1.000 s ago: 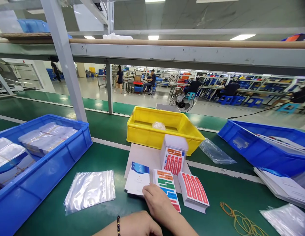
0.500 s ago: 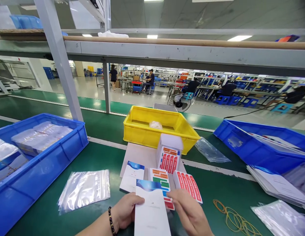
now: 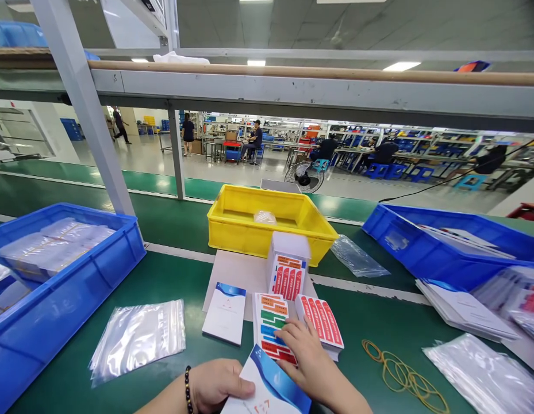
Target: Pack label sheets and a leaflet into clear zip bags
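The person's left hand (image 3: 219, 384), with a dark beaded bracelet (image 3: 188, 391) at the wrist, is clamped on a white booklet (image 3: 267, 388) with a blue band, its thumb lying on the cover. The booklet is at the near edge of the view, tilted, its lower part cut off. The right hand (image 3: 312, 359) is just to the right with its fingers apart, reaching over a stack of coloured labels (image 3: 269, 315); whether it pinches a sheet cannot be told.

Left of the coloured labels lies a second booklet (image 3: 226, 310), face up, and to their right a thick stack of red labels (image 3: 322, 322). Beyond them a taller pile of labels (image 3: 288, 273) stands near a yellow tray (image 3: 236, 238), which holds a small clear bundle (image 3: 264, 217). A pale board (image 3: 241, 267) lies on the green table (image 3: 361, 305), partly under the stacks.

On the near left is a stack of clear bags (image 3: 139, 336), and farther left a blue bin (image 3: 98, 267) with banded packs (image 3: 55, 244) in it. On the right are loose rubber bands (image 3: 404, 374), more clear bags (image 3: 486, 374), a stack of papers (image 3: 463, 310) and another blue bin (image 3: 422, 256). One flat clear bag (image 3: 359, 257) lies just right of the tray. On the far side, a fan (image 3: 307, 177) stands past the table, and several people are seated at benches.
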A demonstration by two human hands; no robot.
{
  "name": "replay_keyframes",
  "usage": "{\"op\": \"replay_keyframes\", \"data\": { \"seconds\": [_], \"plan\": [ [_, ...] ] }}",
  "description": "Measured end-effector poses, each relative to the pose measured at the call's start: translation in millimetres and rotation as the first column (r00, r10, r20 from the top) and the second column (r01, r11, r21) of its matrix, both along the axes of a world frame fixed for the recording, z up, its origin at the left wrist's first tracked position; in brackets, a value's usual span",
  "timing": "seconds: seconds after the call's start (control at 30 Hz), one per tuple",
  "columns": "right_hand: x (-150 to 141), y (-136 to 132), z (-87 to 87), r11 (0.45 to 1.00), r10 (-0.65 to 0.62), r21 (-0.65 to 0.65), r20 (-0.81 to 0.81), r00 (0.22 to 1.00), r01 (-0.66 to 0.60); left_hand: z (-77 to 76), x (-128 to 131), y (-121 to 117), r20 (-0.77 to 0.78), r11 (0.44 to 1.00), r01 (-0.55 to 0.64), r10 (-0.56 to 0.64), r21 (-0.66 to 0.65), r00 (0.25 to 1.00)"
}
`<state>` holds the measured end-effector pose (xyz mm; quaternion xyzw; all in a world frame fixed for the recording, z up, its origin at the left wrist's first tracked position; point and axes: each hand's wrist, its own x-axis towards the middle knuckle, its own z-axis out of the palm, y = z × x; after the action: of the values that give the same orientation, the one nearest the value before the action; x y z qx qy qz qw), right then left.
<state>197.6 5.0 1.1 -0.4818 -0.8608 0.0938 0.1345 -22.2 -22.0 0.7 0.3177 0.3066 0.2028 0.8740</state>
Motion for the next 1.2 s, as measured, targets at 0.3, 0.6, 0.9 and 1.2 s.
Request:
{"op": "replay_keyframes", "data": {
  "seconds": [0.3, 0.6, 0.9, 1.2],
  "plan": [
    [11.2, 12.4, -11.5, 0.941, -0.091, 0.287, -0.303, 0.949, 0.182, -12.4, 3.1, -0.7, -0.049, 0.999, -0.035, 0.033, -0.033, 0.998],
    [39.1, 5.2, 5.9, 0.514, -0.483, -0.089, -0.852, 0.202, 0.853, -11.9, 13.9, 8.3, -0.148, 0.97, -0.195, 0.174, -0.146, 0.974],
    [-16.6, -26.4, 27.1, 0.897, 0.286, 0.424, -0.348, 0.893, -0.122, -8.8, 16.8, 14.4, 0.212, 0.916, -0.293, 0.354, -0.273, 0.911],
    [25.1, 5.4, 15.5, 0.894, -0.268, 0.296, -0.247, 0.931, 0.336, 16.7, 15.8, 13.5, -0.13, 0.871, -0.407, 0.386, -0.275, 0.913]
  ]
}}
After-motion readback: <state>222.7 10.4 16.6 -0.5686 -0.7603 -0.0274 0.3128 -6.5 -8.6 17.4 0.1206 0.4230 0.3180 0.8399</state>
